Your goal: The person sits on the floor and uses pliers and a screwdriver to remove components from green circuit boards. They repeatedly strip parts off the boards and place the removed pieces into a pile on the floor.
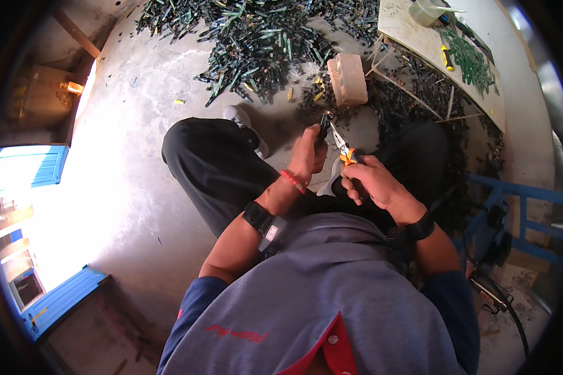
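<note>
- While the person sits over a rough grey concrete floor [144, 125], the left hand [308, 153] is curled shut, pinching a small dark stick-shaped piece [324, 123] that pokes up at 12 o'clock from the fingertips.
- At 3 o'clock of that hand, the right hand [372, 181] is wrapped tight around the orange-gripped handles of metal snips [341, 147].
- Their pale steel blades slant toward 11 o'clock, and the tips meet the dark piece just beside the left fingers.
- Whether the blades are closed on it cannot be told.
- At 12 o'clock of the hands lies a pinkish rectangular brick [348, 78], coarse and blocky.
- Beyond it, a heap of thin green-black strips [256, 37] spreads across the floor.
- At 2 o'clock stands a pale board [419, 44] carrying more green strips.
</note>
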Tool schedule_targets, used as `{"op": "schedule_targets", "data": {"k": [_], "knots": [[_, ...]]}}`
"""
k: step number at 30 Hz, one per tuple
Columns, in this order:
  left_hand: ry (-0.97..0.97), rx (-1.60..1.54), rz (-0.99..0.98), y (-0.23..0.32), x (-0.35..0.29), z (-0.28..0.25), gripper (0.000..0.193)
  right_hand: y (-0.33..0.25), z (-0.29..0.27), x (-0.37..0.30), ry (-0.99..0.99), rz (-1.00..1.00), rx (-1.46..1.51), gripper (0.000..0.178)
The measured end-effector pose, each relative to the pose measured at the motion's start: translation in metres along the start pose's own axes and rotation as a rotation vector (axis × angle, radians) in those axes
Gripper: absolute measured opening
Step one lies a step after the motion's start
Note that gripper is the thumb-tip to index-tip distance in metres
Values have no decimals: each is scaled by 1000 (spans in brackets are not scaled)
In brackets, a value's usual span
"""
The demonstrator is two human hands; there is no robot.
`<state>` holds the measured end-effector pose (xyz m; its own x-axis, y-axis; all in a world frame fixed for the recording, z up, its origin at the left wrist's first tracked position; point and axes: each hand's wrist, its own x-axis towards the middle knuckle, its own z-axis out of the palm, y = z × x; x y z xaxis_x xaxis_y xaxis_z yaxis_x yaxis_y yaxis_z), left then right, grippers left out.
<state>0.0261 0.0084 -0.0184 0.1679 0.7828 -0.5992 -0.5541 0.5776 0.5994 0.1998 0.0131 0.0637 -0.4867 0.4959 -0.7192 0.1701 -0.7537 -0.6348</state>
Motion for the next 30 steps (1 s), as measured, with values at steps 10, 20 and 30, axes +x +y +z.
{"op": "schedule_targets", "data": {"k": [10, 20, 30], "knots": [[-78, -39, -76, 5, -14, -1, 52, -28, -28, -10, -200, 187, 32, 18], [-37, -87, 66, 3, -9, 4, 47, 39, 8, 20, -776, 78, 933, 26], [-91, -103, -49, 16, -20, 9, 51, 0, -10, 1, -162, 17, 91, 14]]}}
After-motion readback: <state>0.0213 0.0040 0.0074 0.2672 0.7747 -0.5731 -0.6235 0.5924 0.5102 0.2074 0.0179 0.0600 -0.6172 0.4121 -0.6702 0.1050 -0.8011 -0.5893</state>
